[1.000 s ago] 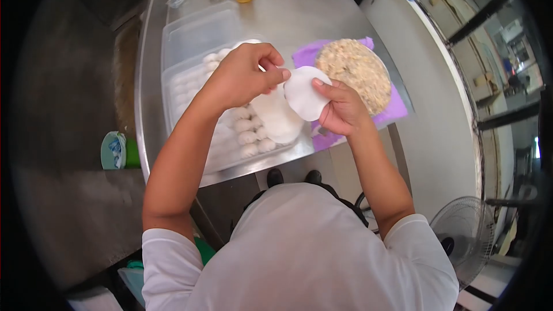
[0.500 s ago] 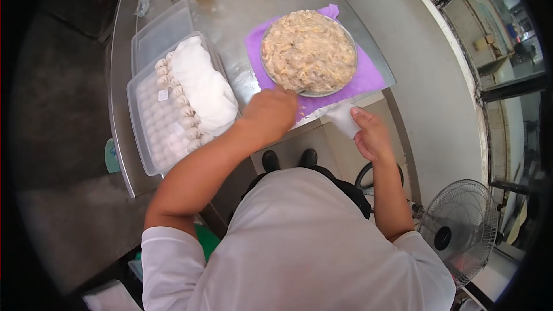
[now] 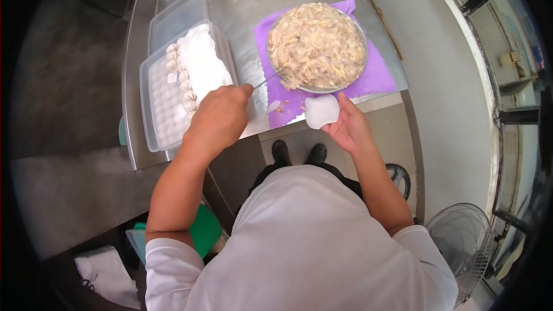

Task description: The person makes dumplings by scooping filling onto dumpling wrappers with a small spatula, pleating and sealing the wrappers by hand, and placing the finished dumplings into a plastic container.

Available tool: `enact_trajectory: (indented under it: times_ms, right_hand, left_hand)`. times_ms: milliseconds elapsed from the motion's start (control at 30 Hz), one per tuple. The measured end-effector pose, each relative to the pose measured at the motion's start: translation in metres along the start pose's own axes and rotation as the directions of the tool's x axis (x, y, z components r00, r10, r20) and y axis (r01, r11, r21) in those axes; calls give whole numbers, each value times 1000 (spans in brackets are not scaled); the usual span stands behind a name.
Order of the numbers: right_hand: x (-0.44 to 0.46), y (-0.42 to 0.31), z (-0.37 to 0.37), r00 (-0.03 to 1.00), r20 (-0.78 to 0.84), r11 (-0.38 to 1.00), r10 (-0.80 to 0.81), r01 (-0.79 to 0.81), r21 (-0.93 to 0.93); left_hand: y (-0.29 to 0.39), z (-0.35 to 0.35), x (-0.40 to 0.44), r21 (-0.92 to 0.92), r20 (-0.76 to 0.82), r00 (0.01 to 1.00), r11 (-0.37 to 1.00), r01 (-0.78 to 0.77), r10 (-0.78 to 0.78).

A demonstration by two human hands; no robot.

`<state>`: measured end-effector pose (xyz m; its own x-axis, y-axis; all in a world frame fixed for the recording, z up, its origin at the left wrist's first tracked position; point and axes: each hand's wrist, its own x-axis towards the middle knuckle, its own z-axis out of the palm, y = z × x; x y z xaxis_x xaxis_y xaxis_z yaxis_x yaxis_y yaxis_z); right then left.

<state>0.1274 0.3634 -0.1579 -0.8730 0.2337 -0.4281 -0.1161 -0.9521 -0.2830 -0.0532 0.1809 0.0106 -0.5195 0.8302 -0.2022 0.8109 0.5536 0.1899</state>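
A steel bench [image 3: 247, 20] carries everything. At its near right lies a purple cloth [image 3: 379, 72], and on that a bowl [image 3: 365, 57] heaped with pale, chunky filling [image 3: 317, 43]. To the left sits a clear plastic box [image 3: 145, 116] of rounded white dumplings [image 3: 185, 85], partly under a white cloth [image 3: 201, 60]. The left hand [image 3: 220, 116] grips a slim spreading tool [image 3: 265, 81], its far end at the filling's near left edge. The right hand [image 3: 349, 126] holds a thin white wrapper [image 3: 321, 112] by one side, just beyond the bowl's near rim. For neat work, I would take a modest, compact scoop, support the wrapper's underside with the fingers, and keep its margin clean.
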Motion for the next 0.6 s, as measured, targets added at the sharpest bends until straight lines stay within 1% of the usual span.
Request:
enact_trajectory:
  times_ms: [33, 67, 100, 133, 167, 200, 267, 300, 333, 367, 400, 433, 467, 533, 567, 600]
  right_hand:
    - [3, 2, 0, 1000, 11, 1000, -7, 7, 4]
    - [7, 3, 2, 1000, 22, 1000, -16, 16, 9]
    - [10, 3, 7, 1000, 25, 1000, -17, 17, 9]
    - [11, 4, 12, 1000, -12, 998, -1, 2, 55]
    - [13, 5, 15, 999, -49, 995, 17, -12, 100]
    - [14, 7, 16, 998, -54, 995, 18, -12, 101]
    - [18, 7, 16, 997, -68, 981, -38, 50, 187]
    - [16, 5, 15, 997, -69, 981, -37, 49, 187]
    - [15, 3, 13, 996, -75, 991, -44, 53, 127]
    - [14, 2, 11, 996, -80, 996, -48, 54, 66]
    - [13, 1, 8, 996, -81, 997, -43, 49, 65]
    - [10, 1, 3, 995, -79, 998, -60, 61, 2]
    - [9, 1, -1, 994, -75, 995, -78, 74, -62]
    - [11, 1, -5, 994, -73, 995, -76, 71, -65]
    - [11, 2, -6, 994, -77, 995, -77, 72, -66]
    - [12, 3, -6, 994, -77, 995, -74, 69, -66]
  left_hand:
    - [-1, 11, 0, -44, 23, 1000, 999, -1, 2]
    - [4, 14, -1, -38, 18, 1000, 999, 2, -2]
    - [13, 18, -3, -85, 37, 999, 996, -17, 20]
    - [21, 24, -5, -136, 60, 997, 990, -36, 44]
    - [23, 33, -7, -236, 26, 998, 970, -51, 59]
    - [27, 41, -11, -239, 30, 998, 970, -51, 60]
    - [37, 51, -21, -308, -40, 992, 943, -128, 122]
    - [37, 49, -25, -275, -23, 994, 955, -112, 110]
    - [32, 44, -27, -276, -22, 994, 955, -110, 108]
    - [25, 37, -30, -265, -38, 997, 961, -79, 71]
    - [18, 28, -31, -255, -57, 998, 966, -46, 32]
    - [16, 15, -31, -214, 30, 998, 975, 61, -56]
    - [10, 18, -30, -215, 29, 998, 974, 66, -61]
    - [-3, 41, -27, -184, -12, 996, 979, 86, -89]
    - [-9, 58, -23, -205, -45, 994, 975, 87, -99]
    - [-12, 72, -21, -206, -44, 994, 974, 90, -101]
